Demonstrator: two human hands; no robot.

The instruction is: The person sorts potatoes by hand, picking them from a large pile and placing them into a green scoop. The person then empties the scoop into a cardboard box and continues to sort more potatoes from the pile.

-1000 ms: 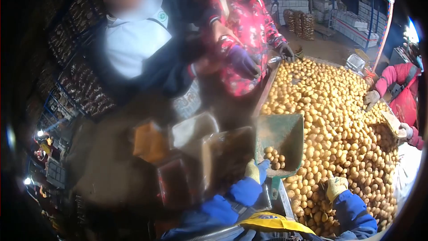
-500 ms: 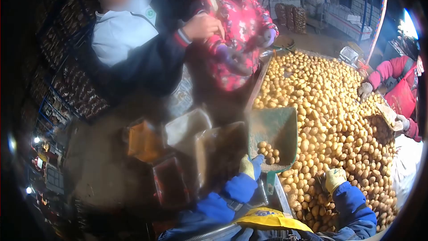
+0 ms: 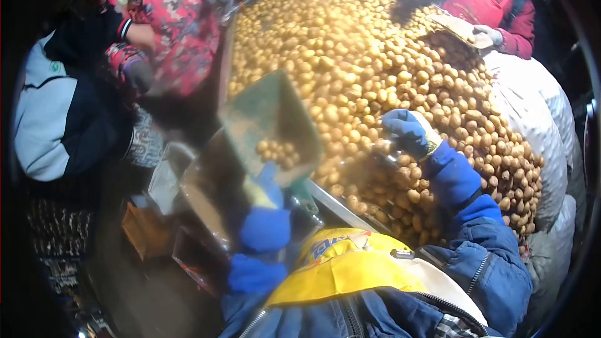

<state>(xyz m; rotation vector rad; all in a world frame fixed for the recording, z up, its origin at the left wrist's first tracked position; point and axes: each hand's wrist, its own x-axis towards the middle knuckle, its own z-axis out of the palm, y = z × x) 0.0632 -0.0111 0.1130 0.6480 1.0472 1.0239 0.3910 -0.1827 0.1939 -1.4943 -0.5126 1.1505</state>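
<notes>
My left hand (image 3: pixel 266 188), in a blue and pale yellow glove, grips the near rim of a green plastic scoop (image 3: pixel 249 112). The scoop tilts at the left edge of a big heap of potatoes (image 3: pixel 350 75). A small cluster of potatoes (image 3: pixel 278 153) lies inside it, close to my fingers. Over the near part of the heap is my right hand (image 3: pixel 412 134), gloved in the same colours, its fingers curled downward. Something shiny and dark shows just below these fingers; I cannot tell what they hold.
At the left stand a person in a pink patterned coat (image 3: pixel 178 25) and another in a dark and white jacket (image 3: pixel 47 112). Across the heap a person in red (image 3: pixel 479 3) holds a pale scoop (image 3: pixel 456 27). Lined bins (image 3: pixel 203 191) stand lower left; white sacks (image 3: pixel 532 112) border the right.
The view has swung right and down, so the heap sits further left. The scoop has turned and tilts more. My right hand has reached further up the heap, away from my body.
</notes>
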